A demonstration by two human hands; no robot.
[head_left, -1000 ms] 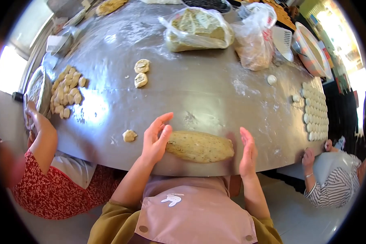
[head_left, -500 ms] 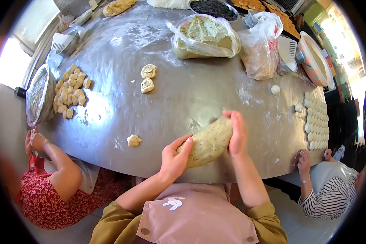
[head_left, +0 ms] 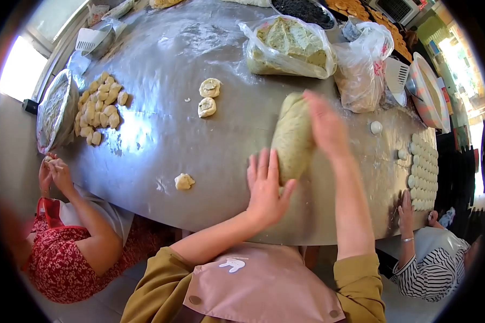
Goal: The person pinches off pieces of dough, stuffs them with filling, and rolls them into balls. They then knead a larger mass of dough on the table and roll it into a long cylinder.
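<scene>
A long, thick roll of pale green speckled dough point(head_left: 292, 137) stands out from me over the metal table, its far end tilted slightly right. My left hand point(head_left: 267, 191) lies open with spread fingers against its near left side, thumb pointing right. Along the far right side is my right hand point(head_left: 327, 124), smeared by motion, with its fingertips at the dough's far end. Left of my hands, a small lump of pale dough point(head_left: 184, 181) rests on the table. Farther off sit two round, rolled dough pieces point(head_left: 208, 97).
Dough pieces point(head_left: 98, 107) and a lined basin point(head_left: 56, 113) lie left, near a person's hands point(head_left: 54, 173). Ahead are bagged green dough point(head_left: 291, 48) and a plastic bag point(head_left: 361, 75). Rows of dough rounds point(head_left: 423, 172) sit right, near another person's hand point(head_left: 406, 212).
The dough roll has turned from lying slantwise to pointing away from me. My left hand has moved right and spread its fingers; my right hand has moved farther out. The view has shifted slightly.
</scene>
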